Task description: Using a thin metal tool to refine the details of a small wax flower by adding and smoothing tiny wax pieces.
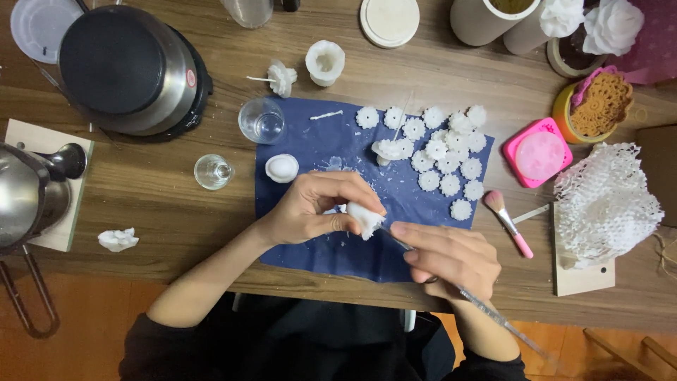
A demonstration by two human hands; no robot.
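My left hand (314, 210) pinches a small white wax flower piece (364, 219) over a dark blue cloth (310, 141) on the wooden table. Just to its right, my right hand (451, 255) grips a thin metal tool (486, 310) whose tip touches the white piece. Several finished white wax flowers (444, 152) lie in a cluster on the cloth's right half. A single white domed piece (281, 168) rests on the cloth's left edge.
A black and steel pot (127, 67) and a steel kettle (28, 190) stand at the left. Two small glass cups (261, 120) (213, 171), a pink mould (537, 152), a pink brush (509, 222) and white foam netting (605, 204) surround the cloth.
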